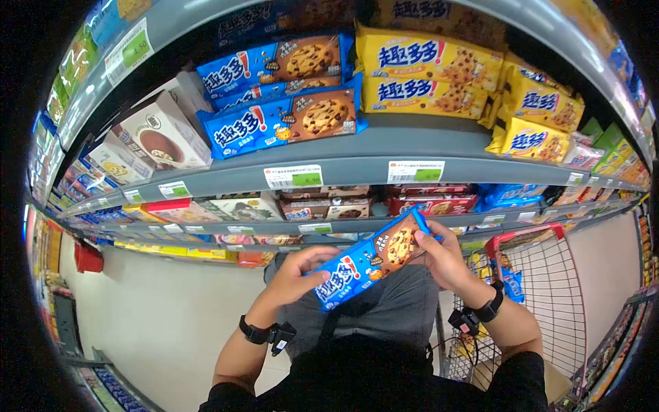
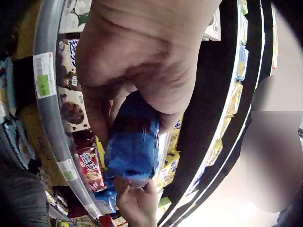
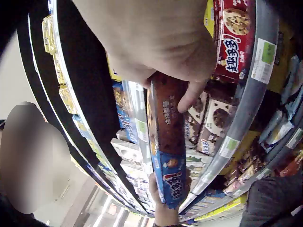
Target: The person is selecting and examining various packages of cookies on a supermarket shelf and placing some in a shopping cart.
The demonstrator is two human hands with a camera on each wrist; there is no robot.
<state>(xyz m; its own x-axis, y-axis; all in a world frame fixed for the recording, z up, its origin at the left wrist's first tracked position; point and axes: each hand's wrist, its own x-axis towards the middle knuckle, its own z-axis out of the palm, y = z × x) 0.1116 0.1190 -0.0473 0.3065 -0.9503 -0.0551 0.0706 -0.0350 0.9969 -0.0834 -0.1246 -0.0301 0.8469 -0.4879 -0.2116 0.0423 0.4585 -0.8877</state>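
A blue and brown cookie packet [image 1: 374, 257] is held tilted in front of the person's lap, its right end higher. The left hand [image 1: 292, 276] grips its lower left end, thumb on the front. At the upper right end the right hand [image 1: 446, 259] pinches it, thumb over the cookie picture. In the left wrist view the left hand [image 2: 142, 61] curls round the blue packet [image 2: 132, 142], with the right hand [image 2: 137, 201] at the far end. The right wrist view shows the right hand [image 3: 156, 42] round the packet's brown part [image 3: 168, 113] and the left hand [image 3: 165, 213] beyond.
A shelf [image 1: 309, 154] ahead bears blue packets [image 1: 281, 120], yellow packets [image 1: 425, 96] and white boxes [image 1: 161, 134]. Lower shelves hold more snacks. A wire cart [image 1: 549, 275] with packets inside stands at the right. A red bucket [image 1: 88, 257] is on the floor at left.
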